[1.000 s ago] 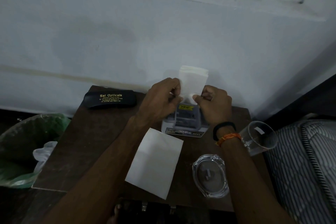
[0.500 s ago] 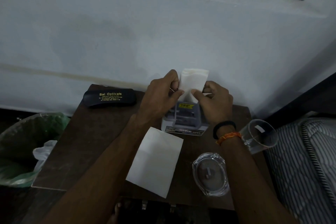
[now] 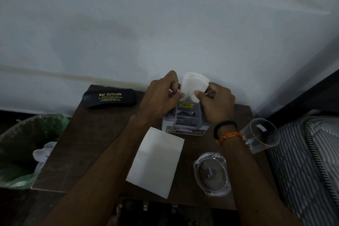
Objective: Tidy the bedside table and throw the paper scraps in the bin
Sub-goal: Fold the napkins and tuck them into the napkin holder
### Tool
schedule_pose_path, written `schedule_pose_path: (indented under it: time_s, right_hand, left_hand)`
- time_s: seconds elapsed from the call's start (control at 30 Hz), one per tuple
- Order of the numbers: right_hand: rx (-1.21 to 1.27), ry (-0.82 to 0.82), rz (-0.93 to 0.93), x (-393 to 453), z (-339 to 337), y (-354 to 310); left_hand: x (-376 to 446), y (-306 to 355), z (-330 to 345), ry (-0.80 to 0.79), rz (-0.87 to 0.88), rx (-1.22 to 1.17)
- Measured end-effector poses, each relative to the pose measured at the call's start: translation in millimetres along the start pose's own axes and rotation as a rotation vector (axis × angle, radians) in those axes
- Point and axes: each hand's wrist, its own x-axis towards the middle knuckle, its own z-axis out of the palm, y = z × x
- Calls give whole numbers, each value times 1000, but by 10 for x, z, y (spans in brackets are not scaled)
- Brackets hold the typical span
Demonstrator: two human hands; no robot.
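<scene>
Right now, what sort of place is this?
Most likely a bedroom corner: a small dark bedside table against the wall, a striped mattress at its right, and a lined bin at its left.

Head view; looks steeply down, close, onto table (image 3: 95, 143).

Your white paper stack (image 3: 194, 85) stands upright in the small grey holder (image 3: 185, 119) at the back of the dark bedside table (image 3: 95, 143), near the wall. A white sheet (image 3: 156, 161) lies flat at the table's front centre, corner overhanging the front edge. The green-lined bin (image 3: 22, 150) sits beside the table's left edge.
</scene>
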Motion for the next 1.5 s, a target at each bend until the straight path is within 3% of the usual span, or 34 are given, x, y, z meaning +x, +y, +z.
schedule_pose_path:
  time_s: [0.33,0.53,0.87,1.0,1.13,1.23,1.33,1.4,1.5]
  right_hand:
    - [-71,-6,-87,-6,-2,6]
    - [-33,-27,-7,-12,9,51]
    - [-72,-58,-28,-33,4,59]
    - [-29,113,-50,-111,-31,9]
    - [-75,242,-244,-337,-71,-214]
    - [-118,132,-343,-577,4,-341]
    - [-194,-207,-368,-886,66,-366]
    - [-307,-480,-274,-1069,50,-325]
    - [-540,-630,-132,-1244,54,-276]
  left_hand:
    - [-11,-6,1,23,19,83]
    - [-34,-6,21,-5,19,93]
    - [-39,11,-19,-34,5,18]
    - [-95,8,-130,14,-53,-33]
    - [-277,-10,-263,81,-122,-23]
    - [-452,-34,-342,-7,-200,-1]
    - [-748,-51,-455,-183,-324,88]
    - [-984,-76,-483,-314,-360,195]
    - [-1250,-68,-502,-399,-435,325]
